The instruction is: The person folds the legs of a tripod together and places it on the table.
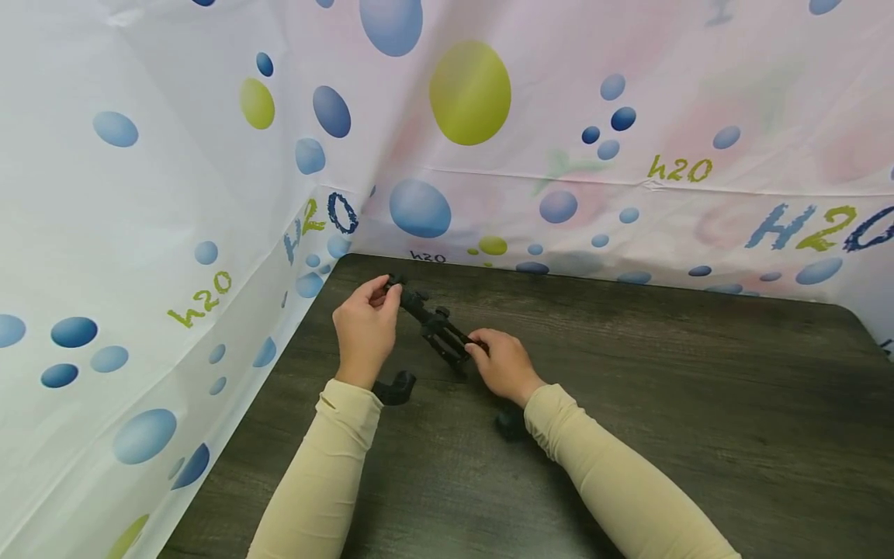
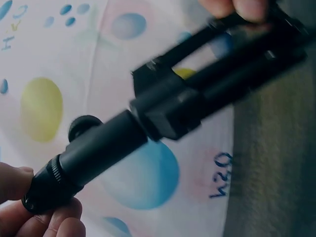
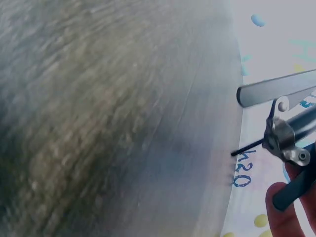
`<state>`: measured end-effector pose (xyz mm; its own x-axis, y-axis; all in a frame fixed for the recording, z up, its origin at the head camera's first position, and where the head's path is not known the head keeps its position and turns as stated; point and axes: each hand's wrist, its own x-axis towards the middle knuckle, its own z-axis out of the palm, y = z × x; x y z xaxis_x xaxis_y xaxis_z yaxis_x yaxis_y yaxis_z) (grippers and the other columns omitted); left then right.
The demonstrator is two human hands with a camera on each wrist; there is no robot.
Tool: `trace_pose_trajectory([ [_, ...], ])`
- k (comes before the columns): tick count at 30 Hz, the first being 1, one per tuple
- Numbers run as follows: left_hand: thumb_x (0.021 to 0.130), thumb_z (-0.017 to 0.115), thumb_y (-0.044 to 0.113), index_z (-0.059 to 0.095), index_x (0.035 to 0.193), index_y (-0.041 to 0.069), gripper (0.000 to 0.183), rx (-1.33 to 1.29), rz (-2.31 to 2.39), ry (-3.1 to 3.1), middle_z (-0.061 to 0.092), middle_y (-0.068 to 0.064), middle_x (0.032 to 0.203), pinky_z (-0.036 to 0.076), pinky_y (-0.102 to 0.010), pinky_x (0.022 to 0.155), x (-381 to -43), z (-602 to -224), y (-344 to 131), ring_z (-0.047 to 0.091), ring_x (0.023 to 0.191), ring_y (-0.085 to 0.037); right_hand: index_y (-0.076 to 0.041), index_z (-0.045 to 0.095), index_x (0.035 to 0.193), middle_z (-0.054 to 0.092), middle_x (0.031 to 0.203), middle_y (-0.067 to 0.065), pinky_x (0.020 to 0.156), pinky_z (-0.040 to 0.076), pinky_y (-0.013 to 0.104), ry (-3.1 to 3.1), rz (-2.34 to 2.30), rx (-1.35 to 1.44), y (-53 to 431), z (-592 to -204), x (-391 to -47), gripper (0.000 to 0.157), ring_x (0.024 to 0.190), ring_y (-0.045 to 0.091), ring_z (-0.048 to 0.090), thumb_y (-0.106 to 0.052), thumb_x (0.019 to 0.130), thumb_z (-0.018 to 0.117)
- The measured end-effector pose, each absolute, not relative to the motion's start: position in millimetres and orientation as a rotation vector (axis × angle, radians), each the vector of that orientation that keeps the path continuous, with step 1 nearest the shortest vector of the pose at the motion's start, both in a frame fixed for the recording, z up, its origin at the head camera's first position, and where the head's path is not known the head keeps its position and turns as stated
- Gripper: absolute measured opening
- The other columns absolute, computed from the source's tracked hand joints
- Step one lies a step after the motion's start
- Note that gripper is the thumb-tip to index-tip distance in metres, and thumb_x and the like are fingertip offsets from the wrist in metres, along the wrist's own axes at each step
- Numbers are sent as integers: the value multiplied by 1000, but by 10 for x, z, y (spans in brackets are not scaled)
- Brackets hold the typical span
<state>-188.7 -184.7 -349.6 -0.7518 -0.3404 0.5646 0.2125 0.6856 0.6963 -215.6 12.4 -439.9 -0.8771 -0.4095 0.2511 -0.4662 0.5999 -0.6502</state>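
A small black tripod [image 1: 441, 326] is held slantwise between both hands above the table, its legs folded close together. At the far left, my left hand [image 1: 366, 330] pinches its narrow head end between thumb and fingers. In the left wrist view, a round knob [image 2: 84, 127] sticks out from the tube beside that grip. My right hand [image 1: 504, 363] pinches the leg end on the right. Thumb and fingers hold one flat leg [image 3: 291, 192] in the right wrist view, where a metal joint [image 3: 281, 136] and another leg [image 3: 276, 89] show beside it.
Below the hands lies a dark wood-grain table [image 1: 663, 404]. A white sheet [image 1: 531, 70] with blue and green dots and H2O lettering rises along its back and left edges. Black wrist-worn pieces [image 1: 396, 388] show beside both wrists.
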Motion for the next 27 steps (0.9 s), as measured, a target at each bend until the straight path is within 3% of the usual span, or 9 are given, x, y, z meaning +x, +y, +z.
trace_pose_trajectory([
  [12,87,59,23,65,106,2,29,267,-1029,-2311,66,-10,89,49,-35,70,-1915,-3751,-2031,62,78,-19,-14,63,106,59,96,-2,72,46,34,-2786,1095,717,148,-4391,-2169,21,81,12,56,-25,92,52],
  [18,88,58,22,64,108,1,29,302,-1005,-2381,66,-12,92,51,-35,66,-1934,-3927,-2090,63,80,-20,-14,63,106,59,94,-1,71,46,34,-2775,1017,734,151,-4408,-2179,20,80,13,56,-22,91,53],
  [27,89,57,23,60,113,0,33,352,-951,-2531,66,-11,87,44,-42,74,-1968,-4103,-2144,61,76,-22,-15,65,103,59,93,-2,72,45,37,-2787,875,734,131,-4453,-2220,19,84,17,56,-24,91,53],
])
